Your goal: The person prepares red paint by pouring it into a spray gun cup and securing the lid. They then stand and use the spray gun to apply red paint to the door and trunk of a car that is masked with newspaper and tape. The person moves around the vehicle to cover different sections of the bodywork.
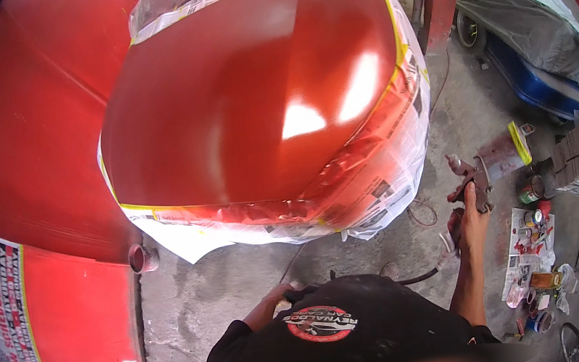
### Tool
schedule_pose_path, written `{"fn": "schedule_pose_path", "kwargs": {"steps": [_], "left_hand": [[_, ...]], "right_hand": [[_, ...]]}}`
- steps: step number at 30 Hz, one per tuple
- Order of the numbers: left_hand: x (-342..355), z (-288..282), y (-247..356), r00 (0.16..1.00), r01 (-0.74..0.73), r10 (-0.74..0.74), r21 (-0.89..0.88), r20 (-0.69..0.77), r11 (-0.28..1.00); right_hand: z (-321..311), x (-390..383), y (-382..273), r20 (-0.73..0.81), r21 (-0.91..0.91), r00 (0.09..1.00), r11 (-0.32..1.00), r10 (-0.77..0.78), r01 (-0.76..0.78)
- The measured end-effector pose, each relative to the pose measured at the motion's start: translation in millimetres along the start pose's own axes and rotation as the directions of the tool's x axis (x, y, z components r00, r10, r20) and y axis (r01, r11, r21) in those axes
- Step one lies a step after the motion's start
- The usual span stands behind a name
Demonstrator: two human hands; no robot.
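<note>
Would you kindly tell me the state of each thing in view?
Spray gun, held
Right hand, closed around spray gun
Left hand, partly hidden; grip unclear
Red panel, glossy, edged with yellow tape
Masking paper, partly red
Plastic sheet, draped over blue vehicle
Red tub, open

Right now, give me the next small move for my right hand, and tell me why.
I'd probably bring the spray gun left, toward the red panel: your right hand grips it out to the side, past the masking paper, so it isn't over the panel yet.
</note>
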State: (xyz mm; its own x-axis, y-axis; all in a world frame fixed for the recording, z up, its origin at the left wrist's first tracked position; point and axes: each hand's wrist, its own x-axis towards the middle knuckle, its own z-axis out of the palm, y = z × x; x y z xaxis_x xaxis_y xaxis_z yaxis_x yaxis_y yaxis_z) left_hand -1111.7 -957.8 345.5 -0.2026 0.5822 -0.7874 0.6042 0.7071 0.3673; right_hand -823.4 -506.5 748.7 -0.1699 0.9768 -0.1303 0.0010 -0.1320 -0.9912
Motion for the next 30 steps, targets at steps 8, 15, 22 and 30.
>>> {"fn": "schedule_pose_path", "kwargs": {"steps": [8, 15, 22, 30], "left_hand": [[-74.6, -89.6, -109.1, 0.967, -0.186, 0.151, -0.169, -0.204, 0.968], [-274.6, -247.5, -58.9, 0.84, -0.532, 0.502, -0.5, -0.208, 0.683], [-329.9, -282.4, -30.9, 0.561, -0.724, 0.781, -0.62, -0.275, 0.301], [-332.7, -351.0, -6.8, 0.417, -0.76, 0.831, -0.642, -0.367, 0.098]], "right_hand": [[158.8, -108.7, -68.9, 0.134, 0.036, 0.959, 0.969, -0.249, 0.246], [244.7, -99.9, -200.9, 0.276, -0.196, 0.866, 0.857, -0.417, 0.476], [317.6, -34.7, -281.5, 0.244, -0.441, 0.868, 0.748, -0.432, 0.496], [390.0, 95.2, -277.8, 0.689, -0.011, 0.674, 0.925, -0.268, 0.379]]}}
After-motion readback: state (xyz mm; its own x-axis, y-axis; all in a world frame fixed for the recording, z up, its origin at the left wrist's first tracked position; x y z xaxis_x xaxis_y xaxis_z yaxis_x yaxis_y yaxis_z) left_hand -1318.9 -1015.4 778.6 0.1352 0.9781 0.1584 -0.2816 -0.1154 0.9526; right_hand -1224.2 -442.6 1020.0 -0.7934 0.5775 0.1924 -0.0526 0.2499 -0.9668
